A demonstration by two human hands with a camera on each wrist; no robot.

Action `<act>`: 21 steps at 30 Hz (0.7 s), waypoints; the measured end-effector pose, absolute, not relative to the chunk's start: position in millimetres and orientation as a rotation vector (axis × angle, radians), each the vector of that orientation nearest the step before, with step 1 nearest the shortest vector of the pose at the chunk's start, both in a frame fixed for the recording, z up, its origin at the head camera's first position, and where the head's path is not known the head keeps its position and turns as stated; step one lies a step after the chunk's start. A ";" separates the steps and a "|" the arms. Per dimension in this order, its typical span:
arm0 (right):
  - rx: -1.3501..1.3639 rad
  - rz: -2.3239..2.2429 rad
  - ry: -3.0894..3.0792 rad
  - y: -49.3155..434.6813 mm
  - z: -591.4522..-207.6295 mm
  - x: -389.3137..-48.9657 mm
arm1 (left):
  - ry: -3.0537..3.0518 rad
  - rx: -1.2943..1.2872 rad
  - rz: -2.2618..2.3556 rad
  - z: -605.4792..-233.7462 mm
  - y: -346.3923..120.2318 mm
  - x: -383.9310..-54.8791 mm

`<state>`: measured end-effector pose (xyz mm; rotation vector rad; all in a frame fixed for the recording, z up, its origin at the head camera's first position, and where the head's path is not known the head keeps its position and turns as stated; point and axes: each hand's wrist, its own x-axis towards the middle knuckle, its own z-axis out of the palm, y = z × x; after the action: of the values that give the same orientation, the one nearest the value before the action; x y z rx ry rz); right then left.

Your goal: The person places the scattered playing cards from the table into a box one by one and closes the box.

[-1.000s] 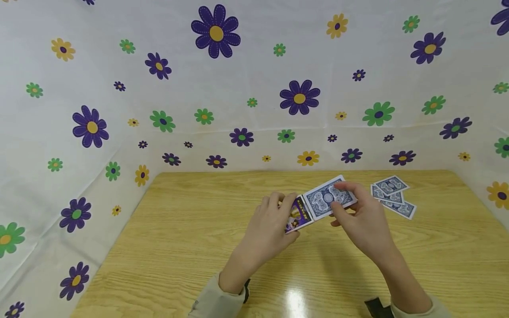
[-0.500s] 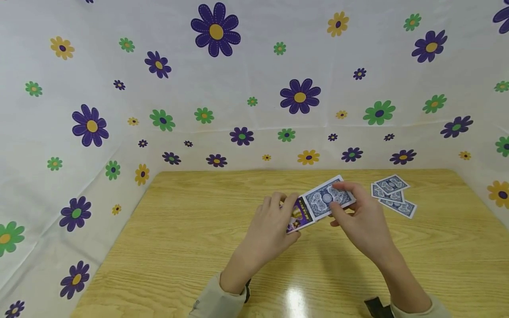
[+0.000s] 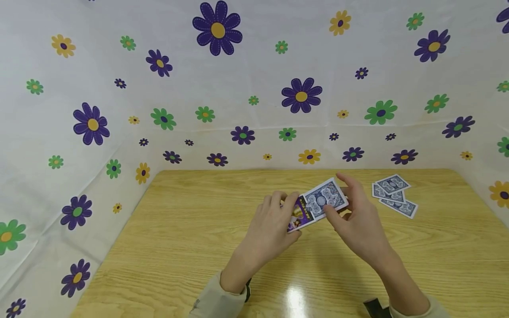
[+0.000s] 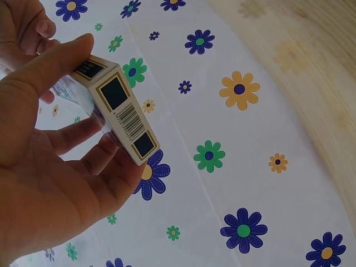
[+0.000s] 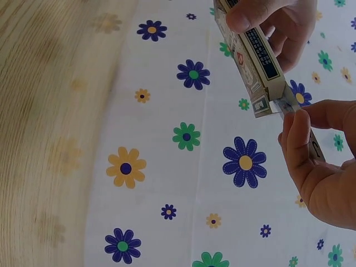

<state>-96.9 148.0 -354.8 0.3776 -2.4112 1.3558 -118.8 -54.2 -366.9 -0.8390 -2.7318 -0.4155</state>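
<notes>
My left hand grips a purple playing card box, thumb and fingers on opposite sides. In the left wrist view, the barcoded end of the box faces the camera. Blue-backed playing cards stick out of the box's other end, tilted up to the right above the table. My right hand pinches these cards, its thumb on the patterned back and the index finger raised past their far end. An open flap shows at the mouth of the box in the right wrist view.
Three loose blue-backed cards lie overlapping at the back right of the wooden table. A white cloth printed with flowers stands behind the table and along its sides.
The cards sit slightly deeper in the box. My right hand has shifted a little left, and its index finger has lifted off the card back. The left hand stays nearly still.
</notes>
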 end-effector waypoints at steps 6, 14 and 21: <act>0.389 1.348 -2.418 147.7 -353.4 -96.5 | -2.738 -0.830 -0.441 -366.3 -55.8 -119.2; 0.403 1.324 -2.431 148.0 -353.3 -97.0 | -2.730 -0.829 -0.429 -366.3 -56.9 -120.4; 0.418 1.305 -2.427 147.7 -353.3 -95.9 | -2.743 -0.823 -0.426 -365.7 -56.9 -120.0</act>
<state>-95.9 147.7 -353.3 0.4182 -2.4271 1.3050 -120.0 -56.9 -365.7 -0.8233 -2.7429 -0.4258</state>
